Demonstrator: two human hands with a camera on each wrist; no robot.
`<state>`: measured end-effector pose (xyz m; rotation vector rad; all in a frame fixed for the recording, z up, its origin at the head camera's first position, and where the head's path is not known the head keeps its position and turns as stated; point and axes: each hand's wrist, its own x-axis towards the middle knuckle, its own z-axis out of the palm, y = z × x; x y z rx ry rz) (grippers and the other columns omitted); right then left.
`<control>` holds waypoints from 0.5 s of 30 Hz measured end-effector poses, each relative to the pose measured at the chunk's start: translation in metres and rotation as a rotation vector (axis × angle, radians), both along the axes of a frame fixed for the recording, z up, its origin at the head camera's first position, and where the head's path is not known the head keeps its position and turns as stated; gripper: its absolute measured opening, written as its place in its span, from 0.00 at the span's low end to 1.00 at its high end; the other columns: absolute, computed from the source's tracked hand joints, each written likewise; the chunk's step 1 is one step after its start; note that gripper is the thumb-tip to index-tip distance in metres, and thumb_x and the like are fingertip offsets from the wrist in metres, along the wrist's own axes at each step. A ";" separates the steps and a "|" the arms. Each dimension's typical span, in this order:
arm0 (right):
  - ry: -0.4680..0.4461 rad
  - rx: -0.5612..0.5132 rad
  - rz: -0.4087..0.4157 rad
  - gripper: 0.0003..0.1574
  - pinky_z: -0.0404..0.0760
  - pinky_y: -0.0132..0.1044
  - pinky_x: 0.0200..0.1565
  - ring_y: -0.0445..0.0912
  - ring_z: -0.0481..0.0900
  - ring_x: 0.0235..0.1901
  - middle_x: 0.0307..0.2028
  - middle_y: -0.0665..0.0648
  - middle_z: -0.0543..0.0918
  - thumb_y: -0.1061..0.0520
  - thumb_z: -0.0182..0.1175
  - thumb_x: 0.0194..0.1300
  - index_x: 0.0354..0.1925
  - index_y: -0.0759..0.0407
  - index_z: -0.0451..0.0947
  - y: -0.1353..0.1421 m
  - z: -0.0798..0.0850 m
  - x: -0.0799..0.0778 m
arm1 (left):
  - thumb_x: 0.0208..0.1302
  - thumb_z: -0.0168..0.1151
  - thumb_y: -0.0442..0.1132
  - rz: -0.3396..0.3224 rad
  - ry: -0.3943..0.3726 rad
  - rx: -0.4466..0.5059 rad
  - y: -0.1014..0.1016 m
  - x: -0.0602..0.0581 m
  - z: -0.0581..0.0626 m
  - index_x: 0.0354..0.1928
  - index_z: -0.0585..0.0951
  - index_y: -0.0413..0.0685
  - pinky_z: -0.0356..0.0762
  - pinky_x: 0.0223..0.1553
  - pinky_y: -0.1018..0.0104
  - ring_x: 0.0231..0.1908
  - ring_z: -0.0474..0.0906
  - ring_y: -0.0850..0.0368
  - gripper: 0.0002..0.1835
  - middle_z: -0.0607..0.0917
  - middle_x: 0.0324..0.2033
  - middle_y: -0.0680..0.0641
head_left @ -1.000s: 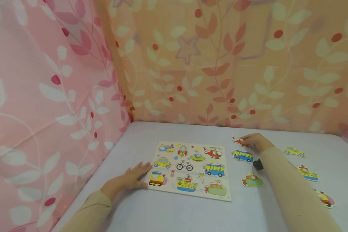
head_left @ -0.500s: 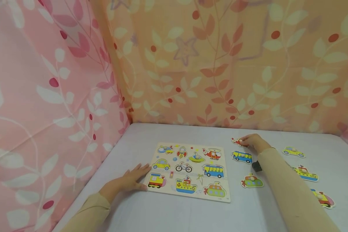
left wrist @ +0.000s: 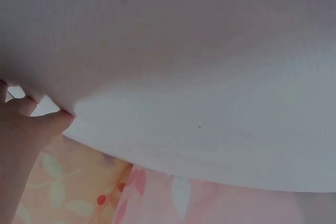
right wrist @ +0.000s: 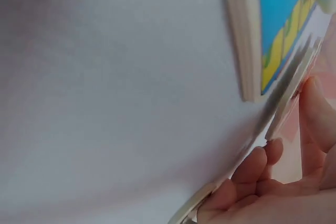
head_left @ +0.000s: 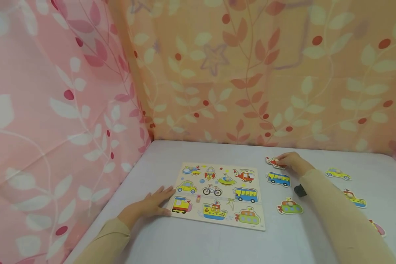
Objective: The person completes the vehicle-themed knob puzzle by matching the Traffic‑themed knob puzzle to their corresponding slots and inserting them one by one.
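A wooden puzzle board (head_left: 231, 203) printed with vehicles lies on the white table. Knobbed plane (head_left: 191, 170), rocket (head_left: 209, 173) and flying saucer (head_left: 226, 179) pieces sit in its back row. My left hand (head_left: 155, 202) rests at the board's left edge, fingers spread and fairly straight. To the right of the board, my right hand (head_left: 293, 161) pinches the red helicopter piece (head_left: 275, 162) between thumb and fingers. In the right wrist view the helicopter piece (right wrist: 291, 95) stands edge-on at the fingertips. A blue bus piece (head_left: 278, 179) lies just in front of that hand.
A submarine piece (head_left: 290, 206) lies below the bus. Beyond my right sleeve are a yellow car piece (head_left: 338, 173), a boat piece (head_left: 355, 199) and a mostly covered train piece (head_left: 378, 228). Floral cloth walls (head_left: 198, 91) border the table's back and left.
The head view shifts slightly. Both hands stay nearly where they were, the right one still at the helicopter piece. My right sleeve covers more of the train piece now.
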<state>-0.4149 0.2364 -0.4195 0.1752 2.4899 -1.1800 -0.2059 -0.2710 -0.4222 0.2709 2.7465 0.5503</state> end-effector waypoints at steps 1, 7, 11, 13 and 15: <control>0.016 -0.004 0.013 0.31 0.65 0.56 0.61 0.62 0.63 0.53 0.61 0.73 0.66 0.55 0.56 0.71 0.64 0.71 0.66 0.001 0.000 0.001 | 0.55 0.70 0.54 0.001 0.000 0.000 0.000 0.000 -0.001 0.75 0.59 0.54 0.35 0.67 0.32 0.74 0.38 0.42 0.47 0.55 0.75 0.48; 0.060 -0.044 0.010 0.33 0.64 0.57 0.61 0.62 0.63 0.53 0.62 0.74 0.64 0.52 0.56 0.70 0.65 0.71 0.65 0.002 0.007 0.008 | 0.55 0.70 0.53 -0.002 0.002 -0.003 0.002 0.002 0.001 0.75 0.60 0.54 0.35 0.67 0.32 0.74 0.38 0.41 0.47 0.55 0.75 0.48; 0.065 -0.075 0.009 0.33 0.63 0.57 0.61 0.62 0.62 0.55 0.62 0.73 0.64 0.52 0.57 0.70 0.65 0.70 0.65 -0.002 0.015 0.012 | 0.56 0.70 0.54 -0.007 0.004 0.001 0.002 0.001 0.003 0.74 0.60 0.52 0.35 0.66 0.31 0.74 0.38 0.40 0.47 0.55 0.75 0.46; 0.059 -0.075 0.009 0.33 0.63 0.57 0.62 0.61 0.62 0.56 0.63 0.73 0.64 0.52 0.58 0.69 0.65 0.70 0.66 -0.005 0.019 0.016 | 0.56 0.70 0.54 -0.013 0.003 -0.002 0.001 0.001 0.003 0.75 0.59 0.51 0.35 0.66 0.31 0.74 0.39 0.39 0.47 0.54 0.75 0.46; 0.056 -0.070 0.015 0.33 0.62 0.57 0.63 0.61 0.62 0.56 0.63 0.72 0.64 0.53 0.58 0.70 0.66 0.70 0.65 -0.008 0.024 0.020 | 0.56 0.69 0.54 -0.016 0.001 -0.005 0.001 0.000 0.003 0.75 0.59 0.51 0.34 0.66 0.31 0.74 0.38 0.39 0.47 0.54 0.75 0.45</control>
